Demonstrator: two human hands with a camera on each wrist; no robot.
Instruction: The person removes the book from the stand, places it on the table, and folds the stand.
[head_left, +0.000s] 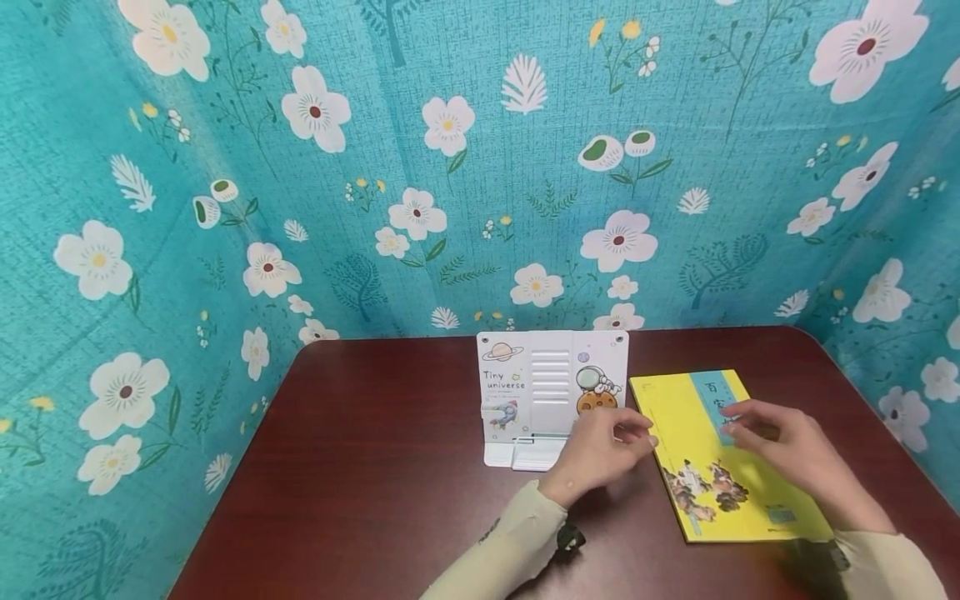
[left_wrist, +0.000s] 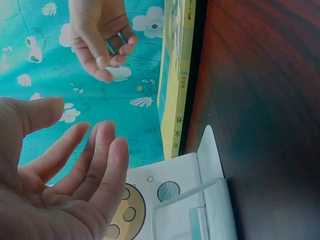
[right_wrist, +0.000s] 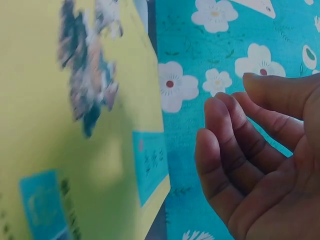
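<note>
A yellow book point(head_left: 705, 467) with a blue title label lies flat on the right side of the table, its spine point(left_wrist: 181, 85) facing left. Above its cover hovers my right hand point(head_left: 787, 442), fingers loosely bent and holding nothing. My left hand point(head_left: 603, 446) is raised between the book and a white book stand point(head_left: 551, 383), also with nothing in it. The stand is upright, printed with "Tiny universe", a planet, a rocket and an astronaut. My left hand hides part of its lower right corner. In the left wrist view the stand's wire clip point(left_wrist: 190, 195) shows.
The dark red-brown table point(head_left: 360, 467) has rounded back corners. A teal curtain point(head_left: 480, 192) with white flowers hangs behind it and along both sides. A small dark thing point(head_left: 570, 537) shows by my left wrist.
</note>
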